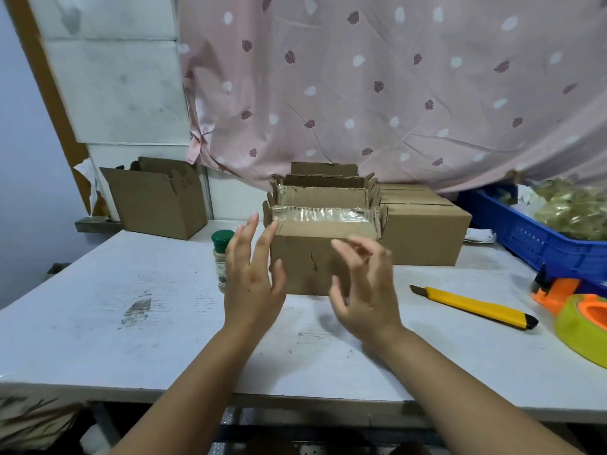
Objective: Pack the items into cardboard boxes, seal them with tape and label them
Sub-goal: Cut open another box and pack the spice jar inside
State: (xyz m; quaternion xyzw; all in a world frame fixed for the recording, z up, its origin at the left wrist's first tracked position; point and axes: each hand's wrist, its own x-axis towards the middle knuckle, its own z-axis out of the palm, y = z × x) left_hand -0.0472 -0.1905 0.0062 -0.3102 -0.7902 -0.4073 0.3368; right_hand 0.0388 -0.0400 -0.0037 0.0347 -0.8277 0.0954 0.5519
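On the white table (131, 323), in the head view, a taped cardboard box (310, 254) is standing at the middle, with clear tape shining along its top. The person's left hand (253, 277) is hovering at the box's left side, fingers straight and spread, holding nothing. Whether its fingertips are touching the cardboard cannot be told. The right hand (368, 290) is hanging in front of the box's face, fingers loosely curled and apart, also gripping nothing.

Just left of the box, a small green-capped bottle (220, 254) is standing upright, partly hidden by the left hand. Behind the box, more open-flapped boxes (323, 195) are lining up in a row, and closed boxes (423, 231) are sitting to its right. Further right of the box, a yellow knife (473, 305) is lying flat, near a tape dispenser (584, 323) and a blue crate (542, 238). Well to the left of the box, an open carton (157, 201) is resting.
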